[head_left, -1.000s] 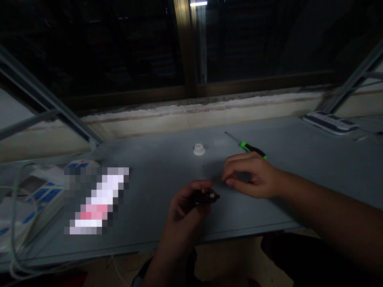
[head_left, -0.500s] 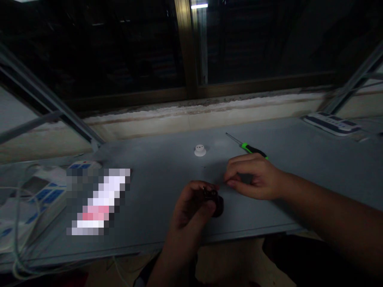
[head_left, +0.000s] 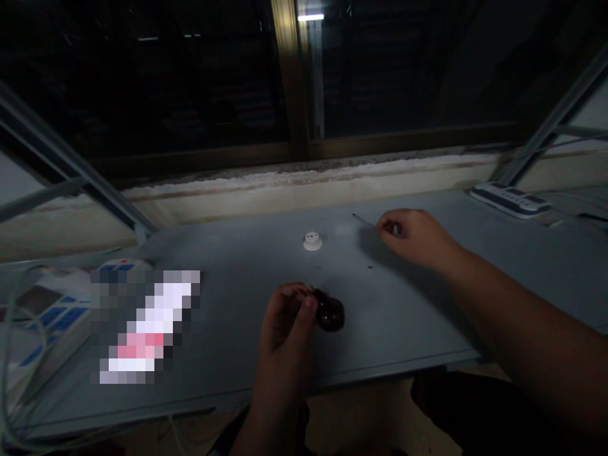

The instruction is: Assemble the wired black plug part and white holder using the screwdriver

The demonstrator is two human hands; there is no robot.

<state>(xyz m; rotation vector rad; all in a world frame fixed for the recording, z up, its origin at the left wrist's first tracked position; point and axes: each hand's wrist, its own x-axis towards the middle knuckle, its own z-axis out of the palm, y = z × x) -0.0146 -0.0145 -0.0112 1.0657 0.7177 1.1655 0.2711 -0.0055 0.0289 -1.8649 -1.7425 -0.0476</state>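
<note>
- Pinching a dark round object (head_left: 330,314) in the left hand (head_left: 285,326), with the fingers curled together and clamped on its edge and the thumb pressing on its near side
- Holding that object out over the middle of the grey table (head_left: 403,316), near the front edge; cannot tell whether it is touching the tabletop
- Gripping a screwdriver (head_left: 365,220) in the right hand (head_left: 413,237), with the fingers closed together around it, the handle hidden by the hand and only the thin metal shaft showing, pointing left
- Keeping the right hand well apart from the left, farther back on the table
- Standing between the hands and farther back, a small white round fitting (head_left: 313,241) with holes in its top, sitting on the table just left of the screwdriver tip
- Lying on the table below the right hand, a tiny dark speck (head_left: 369,266), too small to name
- Sitting at the back right corner of the table, a power strip (head_left: 508,200)
- Lying at the left side, another power strip (head_left: 47,323) with white cables (head_left: 7,354) and a pixelated, unreadable item (head_left: 147,326) beside it
- Rising behind the table, a dark window with a brown frame (head_left: 289,76)
</note>
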